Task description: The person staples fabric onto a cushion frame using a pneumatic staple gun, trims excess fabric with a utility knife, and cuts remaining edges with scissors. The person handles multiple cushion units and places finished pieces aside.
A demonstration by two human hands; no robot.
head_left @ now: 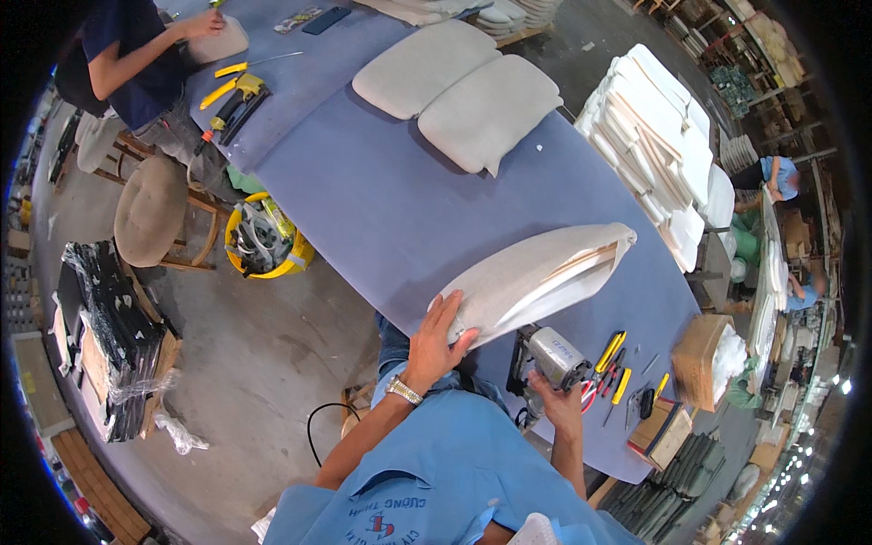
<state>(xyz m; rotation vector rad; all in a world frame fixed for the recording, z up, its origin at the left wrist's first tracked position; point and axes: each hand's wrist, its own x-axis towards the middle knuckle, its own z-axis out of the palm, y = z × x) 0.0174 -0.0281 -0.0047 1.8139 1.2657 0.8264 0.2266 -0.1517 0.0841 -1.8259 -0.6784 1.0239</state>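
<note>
My left hand point(439, 343) grips the left end of a beige fabric-covered seat cushion point(509, 272), thumb and fingers on its near edge. The cushion is tilted up on the blue-grey table point(363, 227), its far right corner raised. Its open side shows a pale inner face and a strip of wood-coloured board along the fold. My right hand point(559, 404) is closed around the handle of a silver and black staple gun point(556, 352), just below the cushion's near edge. The gun's nose points left, close to the cushion; whether they touch I cannot tell.
Pliers point(614, 381), yellow-handled tools and a small wooden box point(660, 429) lie right of the gun. Two finished cushions point(490, 109) rest farther off. White pads point(649, 136) are stacked beyond the right edge. A co-worker's hand point(207, 23) works at far left, near a yellow bucket point(295, 259).
</note>
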